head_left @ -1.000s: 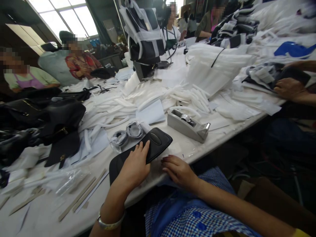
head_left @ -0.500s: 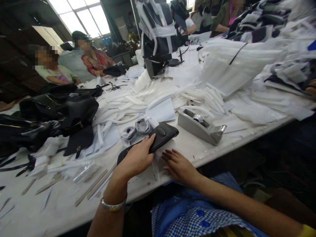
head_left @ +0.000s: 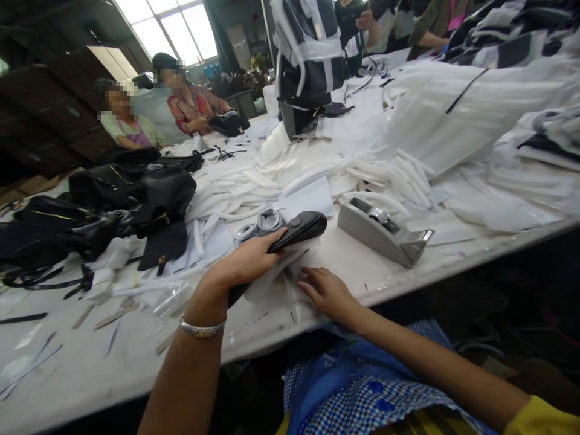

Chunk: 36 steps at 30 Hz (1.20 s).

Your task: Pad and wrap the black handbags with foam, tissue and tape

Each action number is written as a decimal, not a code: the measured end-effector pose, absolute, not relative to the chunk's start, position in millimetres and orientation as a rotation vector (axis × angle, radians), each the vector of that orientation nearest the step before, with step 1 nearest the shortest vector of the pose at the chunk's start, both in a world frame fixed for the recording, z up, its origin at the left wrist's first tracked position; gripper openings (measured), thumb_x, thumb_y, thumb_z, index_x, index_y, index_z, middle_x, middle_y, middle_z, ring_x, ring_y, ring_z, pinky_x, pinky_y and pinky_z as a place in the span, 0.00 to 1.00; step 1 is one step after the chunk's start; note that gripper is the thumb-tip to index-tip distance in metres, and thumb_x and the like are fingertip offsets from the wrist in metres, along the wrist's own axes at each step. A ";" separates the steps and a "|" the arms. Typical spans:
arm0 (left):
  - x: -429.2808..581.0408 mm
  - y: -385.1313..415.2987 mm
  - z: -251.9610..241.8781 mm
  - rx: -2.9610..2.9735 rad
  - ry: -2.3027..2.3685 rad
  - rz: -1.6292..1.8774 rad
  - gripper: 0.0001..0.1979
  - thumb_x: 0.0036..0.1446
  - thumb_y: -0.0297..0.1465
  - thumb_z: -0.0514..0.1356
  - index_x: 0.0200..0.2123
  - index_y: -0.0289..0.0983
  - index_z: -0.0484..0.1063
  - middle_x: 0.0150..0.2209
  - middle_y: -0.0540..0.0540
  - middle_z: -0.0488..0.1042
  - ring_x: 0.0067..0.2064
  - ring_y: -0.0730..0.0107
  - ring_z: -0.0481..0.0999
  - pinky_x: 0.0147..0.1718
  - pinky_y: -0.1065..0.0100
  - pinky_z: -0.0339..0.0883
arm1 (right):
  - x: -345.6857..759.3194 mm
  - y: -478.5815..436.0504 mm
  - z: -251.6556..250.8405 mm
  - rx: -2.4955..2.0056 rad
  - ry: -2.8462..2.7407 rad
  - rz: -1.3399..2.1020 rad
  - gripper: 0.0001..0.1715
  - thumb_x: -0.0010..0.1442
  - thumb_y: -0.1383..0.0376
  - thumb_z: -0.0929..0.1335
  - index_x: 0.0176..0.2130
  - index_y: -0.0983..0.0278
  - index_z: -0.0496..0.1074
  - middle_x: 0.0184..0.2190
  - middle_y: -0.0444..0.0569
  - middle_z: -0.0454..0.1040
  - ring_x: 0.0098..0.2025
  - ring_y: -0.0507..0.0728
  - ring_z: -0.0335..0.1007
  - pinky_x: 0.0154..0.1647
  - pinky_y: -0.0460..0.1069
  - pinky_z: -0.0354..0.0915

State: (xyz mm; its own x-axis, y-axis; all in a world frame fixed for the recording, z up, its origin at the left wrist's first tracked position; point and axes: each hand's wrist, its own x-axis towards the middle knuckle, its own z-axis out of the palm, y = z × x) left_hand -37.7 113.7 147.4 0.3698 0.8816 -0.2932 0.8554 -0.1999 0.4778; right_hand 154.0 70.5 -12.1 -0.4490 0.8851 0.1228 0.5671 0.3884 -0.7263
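My left hand (head_left: 251,257) grips a black leather-like padded piece (head_left: 306,228) with an oval mark on its top, its far end tilted up off the table. Below it lies thin clear plastic (head_left: 290,266), partly lifted. My right hand (head_left: 328,296) is low over the table edge, its fingers curled in at this plastic; how firmly they pinch it is hard to see. Just behind the black piece stand two wrapped grey rolls (head_left: 269,220). A grey tape dispenser (head_left: 383,232) sits to the right of both hands.
Black bags (head_left: 154,199) are heaped on the left. White foam strips (head_left: 254,181) and plastic sheets (head_left: 475,121) cover the table's middle and right. A wrapped black backpack (head_left: 308,54) stands farther back. Co-workers (head_left: 194,109) work across the table. Its front edge (head_left: 281,332) runs before me.
My left hand has raised and tilted the black piece, lifting it off the table. My right hand's fingers, stretched out before, have curled in at the plastic. The camera view has shifted left.
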 end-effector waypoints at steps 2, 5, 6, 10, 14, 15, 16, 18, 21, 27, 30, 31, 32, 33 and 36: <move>-40.1 117.5 149.3 2.072 1.464 0.070 0.32 0.59 0.37 0.54 0.67 0.42 0.58 0.66 0.49 0.63 0.65 0.55 0.65 0.65 0.59 0.54 | 149.0 74.7 -9.3 -1.308 -1.957 1.077 0.30 0.66 0.49 0.64 0.56 0.67 0.70 0.45 0.58 0.79 0.45 0.63 0.76 0.47 0.55 0.70; -41.3 120.7 152.1 2.070 1.457 0.045 0.32 0.59 0.38 0.54 0.67 0.40 0.59 0.66 0.48 0.63 0.65 0.54 0.64 0.65 0.59 0.53 | 136.1 93.3 -11.5 -1.352 -1.625 1.470 0.28 0.61 0.45 0.67 0.43 0.66 0.76 0.32 0.54 0.81 0.34 0.60 0.77 0.37 0.52 0.70; -41.6 121.3 153.1 2.065 1.455 0.038 0.32 0.58 0.38 0.54 0.67 0.41 0.59 0.66 0.48 0.63 0.65 0.54 0.64 0.65 0.59 0.53 | 132.8 100.6 -13.7 -1.363 -1.563 1.536 0.27 0.61 0.46 0.67 0.39 0.67 0.76 0.28 0.52 0.79 0.30 0.59 0.76 0.34 0.51 0.70; -46.3 124.1 157.7 2.030 1.418 0.054 0.31 0.57 0.37 0.55 0.65 0.44 0.61 0.63 0.51 0.67 0.63 0.53 0.66 0.64 0.59 0.55 | 134.6 115.7 -20.6 -1.351 -1.427 1.672 0.17 0.66 0.55 0.65 0.37 0.66 0.73 0.28 0.48 0.78 0.27 0.53 0.74 0.30 0.46 0.71; -56.4 133.1 162.7 1.989 1.378 0.094 0.30 0.56 0.37 0.56 0.63 0.42 0.65 0.61 0.51 0.70 0.61 0.53 0.67 0.64 0.59 0.55 | 151.5 108.7 -13.7 -1.311 -1.418 1.879 0.14 0.68 0.59 0.63 0.36 0.66 0.69 0.29 0.49 0.77 0.29 0.51 0.75 0.35 0.47 0.75; -59.1 136.2 163.7 1.976 1.364 0.101 0.30 0.56 0.37 0.56 0.63 0.41 0.65 0.60 0.50 0.71 0.60 0.53 0.68 0.63 0.59 0.55 | 154.3 107.7 -10.8 -1.312 -1.452 1.939 0.14 0.67 0.59 0.64 0.34 0.66 0.69 0.27 0.49 0.76 0.27 0.51 0.75 0.34 0.47 0.75; -61.7 139.5 164.5 1.961 1.345 0.105 0.30 0.56 0.37 0.57 0.62 0.40 0.66 0.59 0.50 0.72 0.59 0.53 0.68 0.63 0.59 0.55 | 155.4 108.1 -8.1 -1.318 -1.499 1.992 0.15 0.66 0.59 0.66 0.31 0.66 0.68 0.24 0.48 0.75 0.25 0.52 0.74 0.32 0.48 0.76; -66.2 145.3 166.0 1.928 1.306 0.112 0.29 0.55 0.37 0.57 0.60 0.40 0.68 0.57 0.50 0.74 0.58 0.54 0.69 0.62 0.59 0.56 | 152.2 114.1 -3.8 -1.347 -1.624 2.057 0.16 0.63 0.59 0.69 0.28 0.67 0.69 0.20 0.46 0.72 0.21 0.52 0.72 0.27 0.48 0.75; -71.1 151.0 168.2 1.896 1.293 0.111 0.27 0.54 0.38 0.58 0.57 0.39 0.71 0.54 0.50 0.75 0.57 0.53 0.69 0.60 0.60 0.57 | 137.2 132.0 0.7 -1.411 -1.848 2.003 0.13 0.58 0.63 0.72 0.26 0.68 0.72 0.17 0.46 0.71 0.20 0.54 0.71 0.25 0.49 0.74; -74.7 152.2 168.5 1.905 1.296 0.106 0.27 0.53 0.39 0.58 0.56 0.37 0.72 0.53 0.48 0.75 0.57 0.53 0.68 0.60 0.59 0.58 | 128.1 132.1 17.2 -1.542 -2.120 1.287 0.16 0.62 0.63 0.69 0.47 0.71 0.74 0.40 0.63 0.79 0.48 0.69 0.75 0.51 0.61 0.69; -74.5 150.8 166.9 1.930 1.270 0.113 0.26 0.54 0.38 0.58 0.56 0.40 0.71 0.54 0.50 0.75 0.58 0.54 0.67 0.61 0.60 0.57 | 140.1 91.8 18.0 -1.458 -2.204 1.019 0.30 0.64 0.63 0.67 0.63 0.69 0.62 0.61 0.65 0.66 0.65 0.69 0.59 0.65 0.63 0.54; -74.4 150.2 166.6 1.938 1.268 0.112 0.26 0.54 0.38 0.57 0.56 0.40 0.71 0.54 0.51 0.75 0.58 0.55 0.68 0.61 0.60 0.57 | 143.4 76.7 14.6 -1.380 -2.263 0.951 0.32 0.65 0.62 0.67 0.64 0.68 0.61 0.65 0.63 0.62 0.68 0.67 0.54 0.68 0.62 0.51; -74.3 149.8 166.6 1.948 1.269 0.110 0.25 0.54 0.37 0.57 0.56 0.40 0.71 0.55 0.50 0.75 0.58 0.55 0.68 0.61 0.60 0.57 | 145.5 63.1 9.4 -1.265 -2.351 0.855 0.35 0.64 0.59 0.68 0.65 0.69 0.60 0.66 0.63 0.59 0.69 0.67 0.51 0.69 0.62 0.48; -74.2 149.4 166.8 1.963 1.274 0.108 0.25 0.55 0.37 0.57 0.56 0.40 0.72 0.55 0.50 0.75 0.57 0.55 0.69 0.61 0.60 0.57 | 146.2 52.6 2.8 -1.172 -2.425 0.791 0.38 0.63 0.55 0.69 0.65 0.70 0.60 0.67 0.64 0.58 0.70 0.67 0.49 0.70 0.62 0.48; -73.6 148.3 168.5 1.987 1.307 0.108 0.26 0.55 0.37 0.56 0.57 0.39 0.71 0.57 0.48 0.73 0.57 0.56 0.70 0.61 0.60 0.57 | 139.9 47.8 -20.7 -1.019 -2.559 0.660 0.47 0.60 0.47 0.69 0.65 0.73 0.59 0.67 0.67 0.57 0.70 0.70 0.47 0.70 0.65 0.48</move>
State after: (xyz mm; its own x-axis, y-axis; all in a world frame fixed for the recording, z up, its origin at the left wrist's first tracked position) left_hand -73.6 148.3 168.5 0.4771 0.8211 -0.3132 0.7588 -0.2050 0.6183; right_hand 139.9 47.8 -20.7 -0.6997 0.7056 0.1115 0.5636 0.6412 -0.5207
